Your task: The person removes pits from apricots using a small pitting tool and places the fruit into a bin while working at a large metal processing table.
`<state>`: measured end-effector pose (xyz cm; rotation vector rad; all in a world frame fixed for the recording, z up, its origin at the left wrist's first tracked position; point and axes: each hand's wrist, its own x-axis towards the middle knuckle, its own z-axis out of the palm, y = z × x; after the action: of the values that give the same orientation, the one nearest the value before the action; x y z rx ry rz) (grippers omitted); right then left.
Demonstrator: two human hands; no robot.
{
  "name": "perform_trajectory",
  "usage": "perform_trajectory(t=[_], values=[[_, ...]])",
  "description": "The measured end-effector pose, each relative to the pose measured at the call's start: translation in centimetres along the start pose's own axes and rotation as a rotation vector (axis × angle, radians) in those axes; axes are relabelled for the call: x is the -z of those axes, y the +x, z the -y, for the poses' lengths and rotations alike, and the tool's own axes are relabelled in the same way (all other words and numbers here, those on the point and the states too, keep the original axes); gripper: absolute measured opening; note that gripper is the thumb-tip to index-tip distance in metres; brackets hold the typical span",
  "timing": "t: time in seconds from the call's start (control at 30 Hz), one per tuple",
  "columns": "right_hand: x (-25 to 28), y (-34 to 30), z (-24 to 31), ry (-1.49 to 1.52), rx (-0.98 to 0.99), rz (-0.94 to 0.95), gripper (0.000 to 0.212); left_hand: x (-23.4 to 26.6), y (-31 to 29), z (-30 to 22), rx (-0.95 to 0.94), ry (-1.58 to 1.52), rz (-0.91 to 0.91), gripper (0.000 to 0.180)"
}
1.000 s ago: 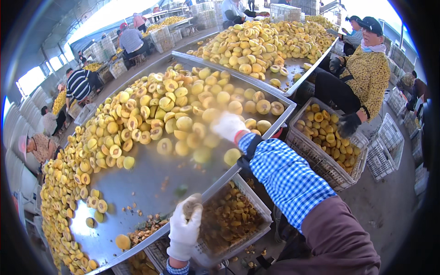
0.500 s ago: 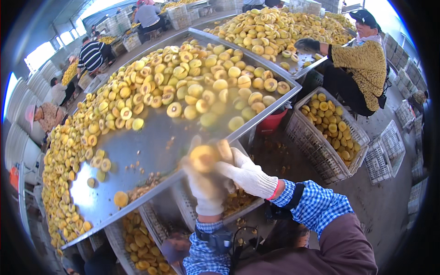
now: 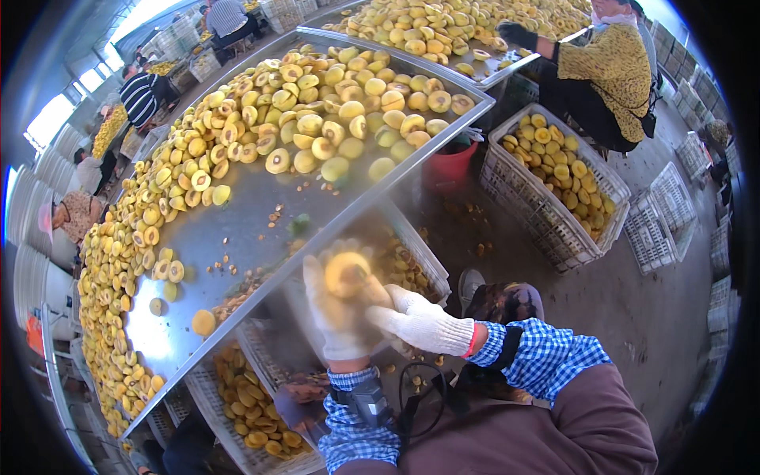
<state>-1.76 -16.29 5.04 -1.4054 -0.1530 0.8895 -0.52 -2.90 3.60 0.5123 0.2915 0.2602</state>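
Note:
In my white-gloved left hand (image 3: pixel 328 317) is a halved yellow peach (image 3: pixel 347 273), its cut face turned up. The fingers around it are smeared by motion. My right hand (image 3: pixel 423 319), gloved in white with a red cuff edge, is closed on a stubby tan, handle-like tool (image 3: pixel 374 294) pressed against the peach; its working end is hidden. Both hands are just off the near edge of a metal table (image 3: pixel 261 198), above the crates. Across the table lies a big heap of peach halves (image 3: pixel 317 119), with pits and scraps on the bare metal.
Below the table edge stand crates of peach halves (image 3: pixel 245 404). To the right are a full plastic crate (image 3: pixel 546 206), a red bucket (image 3: pixel 451 166) and white crates (image 3: pixel 661 222). A co-worker (image 3: pixel 606 79) sits at the neighbouring table; other people work at far left.
The view has shifted, so the table appears higher and further left. My hands now appear lower, clear of the table edge, still holding the peach and the tan tool together.

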Motion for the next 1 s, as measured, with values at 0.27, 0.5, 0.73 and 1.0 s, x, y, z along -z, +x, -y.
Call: perform_trajectory(t=[0.27, 0.5, 0.73, 1.0], values=[[-1.1, 0.3, -0.8, -0.270, 0.012, -0.171, 0.042, 1.0, 0.0, 1.8, -0.384, 0.479, 0.146, 0.024], [0.0, 0.4, -0.2, -0.486, 0.066, -0.132, 0.044, 1.0, 0.6, 0.8, -0.033, 0.350, 0.182, 0.047], [0.0, 0.5, -0.8, -0.434, 0.045, -0.076, 0.040, 2.5, 1.7, 1.8, -0.111, 0.547, -0.023, 0.055], [1.0, 0.1, -0.9, -0.317, 0.049, 0.020, 0.036, 2.6, 1.7, 2.2, -0.196, 0.627, -0.012, 0.055]])
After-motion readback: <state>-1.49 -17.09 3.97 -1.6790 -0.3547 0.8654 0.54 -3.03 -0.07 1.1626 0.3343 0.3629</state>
